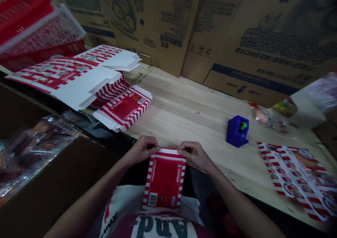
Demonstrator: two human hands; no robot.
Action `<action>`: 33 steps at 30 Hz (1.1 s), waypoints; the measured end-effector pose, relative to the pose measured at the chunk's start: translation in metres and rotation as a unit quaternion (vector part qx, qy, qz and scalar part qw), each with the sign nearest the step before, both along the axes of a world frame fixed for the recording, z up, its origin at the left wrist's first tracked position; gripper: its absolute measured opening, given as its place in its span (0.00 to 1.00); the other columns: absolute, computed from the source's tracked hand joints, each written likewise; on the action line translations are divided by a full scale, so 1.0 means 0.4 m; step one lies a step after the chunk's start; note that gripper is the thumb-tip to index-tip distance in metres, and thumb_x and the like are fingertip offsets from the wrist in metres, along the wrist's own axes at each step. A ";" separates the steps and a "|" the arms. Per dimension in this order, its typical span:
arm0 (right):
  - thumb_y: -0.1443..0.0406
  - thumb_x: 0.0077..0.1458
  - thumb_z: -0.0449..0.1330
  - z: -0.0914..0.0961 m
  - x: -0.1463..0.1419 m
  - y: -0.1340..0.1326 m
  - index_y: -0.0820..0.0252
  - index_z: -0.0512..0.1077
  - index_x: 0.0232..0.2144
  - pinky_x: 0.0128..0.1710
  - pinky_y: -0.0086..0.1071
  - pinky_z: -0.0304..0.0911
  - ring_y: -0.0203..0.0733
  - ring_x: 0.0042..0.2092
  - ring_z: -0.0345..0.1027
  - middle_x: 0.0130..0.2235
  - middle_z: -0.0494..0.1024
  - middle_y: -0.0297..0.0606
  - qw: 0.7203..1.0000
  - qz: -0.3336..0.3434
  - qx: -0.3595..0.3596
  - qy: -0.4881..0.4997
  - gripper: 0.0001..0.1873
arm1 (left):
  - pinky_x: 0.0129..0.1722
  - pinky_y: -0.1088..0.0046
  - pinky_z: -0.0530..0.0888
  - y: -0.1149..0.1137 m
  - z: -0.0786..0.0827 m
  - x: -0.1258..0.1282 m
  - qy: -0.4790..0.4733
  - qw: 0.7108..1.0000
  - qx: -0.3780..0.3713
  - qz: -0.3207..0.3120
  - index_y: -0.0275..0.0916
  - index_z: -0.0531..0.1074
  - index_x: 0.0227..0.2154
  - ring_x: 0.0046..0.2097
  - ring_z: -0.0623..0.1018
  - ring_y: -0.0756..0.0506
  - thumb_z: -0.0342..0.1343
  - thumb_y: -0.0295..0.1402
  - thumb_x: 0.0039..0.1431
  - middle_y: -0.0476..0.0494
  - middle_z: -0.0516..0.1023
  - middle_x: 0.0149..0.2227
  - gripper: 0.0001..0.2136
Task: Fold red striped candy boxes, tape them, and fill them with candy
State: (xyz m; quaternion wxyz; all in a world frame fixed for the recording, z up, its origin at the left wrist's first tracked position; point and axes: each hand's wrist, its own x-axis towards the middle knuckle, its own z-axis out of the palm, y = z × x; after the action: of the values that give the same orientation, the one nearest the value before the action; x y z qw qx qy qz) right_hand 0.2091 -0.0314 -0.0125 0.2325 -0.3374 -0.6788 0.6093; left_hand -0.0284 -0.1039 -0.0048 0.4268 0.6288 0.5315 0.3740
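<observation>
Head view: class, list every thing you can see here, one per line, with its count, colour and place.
table: one, pale wood, centre
carton: one, red with white stripes, held at its near edge
flat cartons: several stacks, red and white, left end
printed sheets: a few, red and white, near right
holder: one, blue with green, right of middle
cardboard boxes: several, brown, behind
baskets: a stack, red and white, top left
left hand, right hand: one each, pinching the carton's top edge

Light wooden bench [184,108], small blue tape holder [237,131] at three o'clock, piles of flat striped cards [79,78] at ten o'clock, big brown boxes [210,27] at twelve o'clock.
</observation>
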 end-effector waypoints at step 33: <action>0.63 0.51 0.66 -0.075 0.020 -0.059 0.58 0.80 0.33 0.40 0.35 0.70 0.44 0.40 0.76 0.38 0.81 0.43 0.985 -0.099 0.131 0.044 0.07 | 0.35 0.74 0.72 -0.059 -0.088 0.049 -0.018 0.988 0.129 0.088 0.36 0.77 0.34 0.34 0.77 0.47 0.56 0.31 0.60 0.42 0.79 0.31 0.07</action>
State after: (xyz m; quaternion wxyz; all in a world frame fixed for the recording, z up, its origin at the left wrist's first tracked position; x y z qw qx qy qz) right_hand 0.2172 -0.0549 -0.0424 0.3636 -0.3422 -0.7048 0.5039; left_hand -0.0089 -0.1274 -0.0401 0.3166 0.6227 0.5245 0.4868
